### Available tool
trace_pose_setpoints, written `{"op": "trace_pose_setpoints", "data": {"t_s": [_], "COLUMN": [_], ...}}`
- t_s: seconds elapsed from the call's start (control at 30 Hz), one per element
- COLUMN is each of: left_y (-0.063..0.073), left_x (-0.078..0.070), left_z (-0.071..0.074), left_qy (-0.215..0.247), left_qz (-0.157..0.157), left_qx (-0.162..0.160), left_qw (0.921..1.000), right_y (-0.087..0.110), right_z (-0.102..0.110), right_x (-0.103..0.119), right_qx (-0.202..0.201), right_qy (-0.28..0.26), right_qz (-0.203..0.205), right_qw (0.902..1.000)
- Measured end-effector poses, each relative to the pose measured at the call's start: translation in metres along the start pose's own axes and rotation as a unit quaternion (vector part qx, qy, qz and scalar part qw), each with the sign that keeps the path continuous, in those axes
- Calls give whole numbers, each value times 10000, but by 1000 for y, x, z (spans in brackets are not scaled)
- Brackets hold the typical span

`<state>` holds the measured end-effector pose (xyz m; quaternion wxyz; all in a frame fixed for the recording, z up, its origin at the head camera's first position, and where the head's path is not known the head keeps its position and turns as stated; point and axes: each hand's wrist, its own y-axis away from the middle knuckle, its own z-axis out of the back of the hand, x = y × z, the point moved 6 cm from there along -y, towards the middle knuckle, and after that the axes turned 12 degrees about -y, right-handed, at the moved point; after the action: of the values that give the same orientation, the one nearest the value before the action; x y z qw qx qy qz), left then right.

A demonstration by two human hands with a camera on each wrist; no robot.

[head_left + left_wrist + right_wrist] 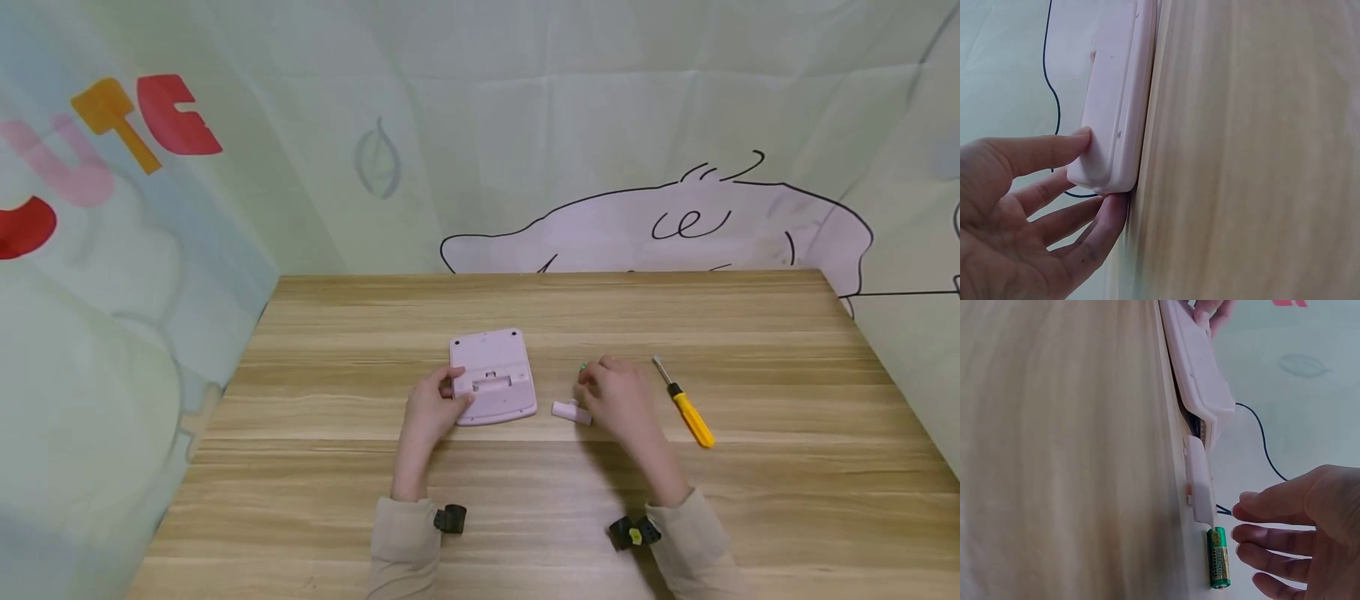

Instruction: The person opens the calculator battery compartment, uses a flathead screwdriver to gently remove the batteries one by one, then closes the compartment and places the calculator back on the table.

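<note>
A pale pink calculator [491, 406] lies face down on the table, its battery slot [492, 384] uncovered. My left hand [435, 406] holds it by the left side, thumb on the back and fingers at the edge, as the left wrist view also shows. Right of it lies the pink battery cover [572, 412]. Just beyond that cover is a green battery [1218, 557], mostly hidden by the right hand in the head view. My right hand [618, 397] hovers beside the battery with loosely bent fingers [1272, 559] and nothing between them.
A screwdriver [686, 408] with a yellow handle lies right of the right hand, its tip pointing away. The wooden table [300, 500] ends at a printed cloth backdrop [525, 125] behind. Black cameras [633, 533] sit on both wrists.
</note>
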<state>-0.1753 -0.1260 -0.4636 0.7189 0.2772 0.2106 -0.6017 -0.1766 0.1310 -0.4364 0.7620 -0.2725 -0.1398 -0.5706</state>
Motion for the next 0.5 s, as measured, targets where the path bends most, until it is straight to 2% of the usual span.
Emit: {"op": "trace_pose_setpoints", "data": {"t_s": [0.5], "left_y": [0], "left_x": [0], "left_z": [1], "left_qy": [49], "left_qz": [70], "left_qx": [42], "left_qw": [10000], "right_y": [5], "right_z": [-14], "right_x": [1], "right_qx": [217], "right_qy": [-88], "right_qz": [-109], "right_qw": [9997]}}
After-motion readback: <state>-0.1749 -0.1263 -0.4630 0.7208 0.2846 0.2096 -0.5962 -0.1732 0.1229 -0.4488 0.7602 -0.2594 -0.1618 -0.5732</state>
